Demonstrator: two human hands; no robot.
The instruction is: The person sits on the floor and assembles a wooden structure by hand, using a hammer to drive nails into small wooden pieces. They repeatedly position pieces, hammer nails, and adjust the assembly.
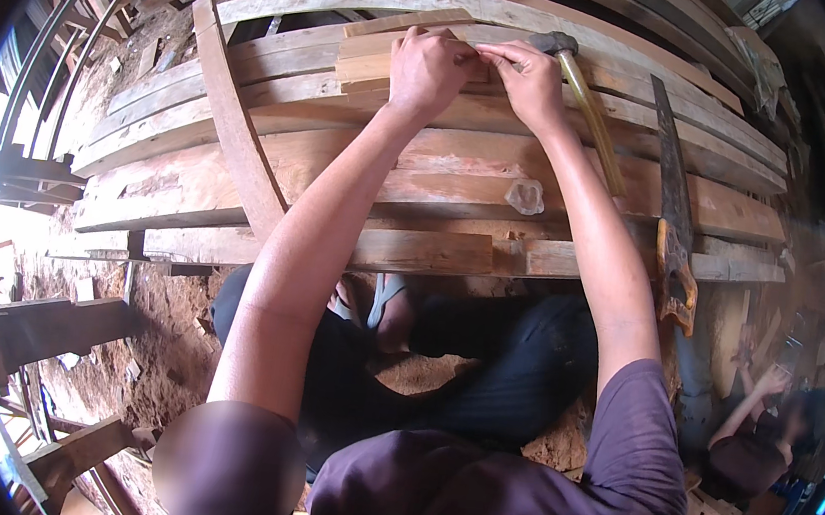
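- Nearest, the person sits cross-legged on the dirt floor, knees tucked just under the near edge of the stacked planks; both forearms stretch far out over them, so any pressing is done at full reach, where control is likely weakest.
- A clear, lumpy bit of plastic or resin lies on the reddish plank between the arms; an elbow drawn back could knock it off the near edge.
- To the right, a hand saw lies across the planks, its handle hanging over the near edge beside the right forearm. A sweep of that arm could meet the teeth or tip the saw onto the legs.
- A diagonal batten crosses the stack on the left, close to the left arm and limiting sideways room there.
- Further out, a hammer with a yellowish handle rests just right of the right hand, head at the far end. It sits loose on curved boards and could slide.
- Farthest, the left hand and right hand meet fingertip to fingertip on a small wood block lying on the far planks. Both are curled, pinching something at its top edge; it is too small to tell what. The block looks unfixed, so it may shift or give splinters.
- At the far right, another person sits low, well apart.
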